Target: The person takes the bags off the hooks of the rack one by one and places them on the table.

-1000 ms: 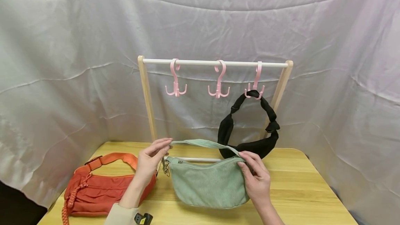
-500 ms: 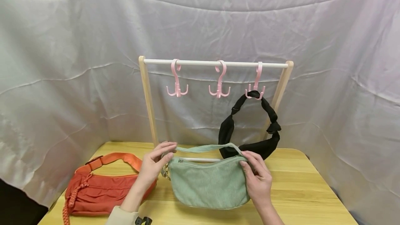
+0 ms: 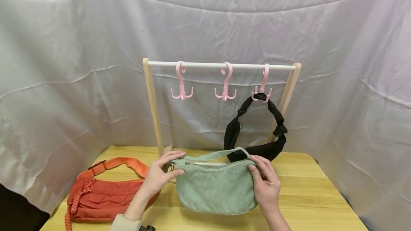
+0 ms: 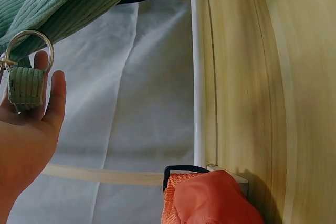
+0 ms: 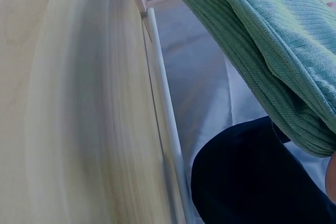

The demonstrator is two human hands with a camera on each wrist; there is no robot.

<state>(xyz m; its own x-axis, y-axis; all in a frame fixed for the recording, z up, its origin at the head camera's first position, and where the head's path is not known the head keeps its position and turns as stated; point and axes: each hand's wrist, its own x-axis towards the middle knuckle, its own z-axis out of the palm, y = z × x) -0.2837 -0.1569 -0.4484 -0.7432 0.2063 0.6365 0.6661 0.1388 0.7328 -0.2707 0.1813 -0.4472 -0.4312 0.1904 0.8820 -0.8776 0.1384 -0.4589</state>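
Note:
A mint-green corduroy shoulder bag (image 3: 216, 191) is held up over the table, its zip along the top and its strap (image 3: 212, 155) arching loosely above. My left hand (image 3: 159, 174) grips the bag's upper left corner, thumb in front and fingers behind. Beside those fingers, a metal ring (image 4: 51, 51) and a ribbed green tab (image 4: 26, 86) show in the left wrist view. At the upper right corner, my right hand (image 3: 267, 184) pinches the bag where the strap joins it. Only a sliver of that hand enters the right wrist view, next to the bag's underside.
Behind the bag stands a rack with a white rail (image 3: 205, 65) and wooden posts. Pink hooks (image 3: 182, 88) hang from it, and a black bag (image 3: 268, 150) hangs on the right one. A red-orange bag (image 3: 102, 199) lies on the wooden table (image 3: 308, 195) at left.
My left hand has moved from the raised strap down and right to the bag's corner. The strap has dropped lower. My right hand has kept its hold.

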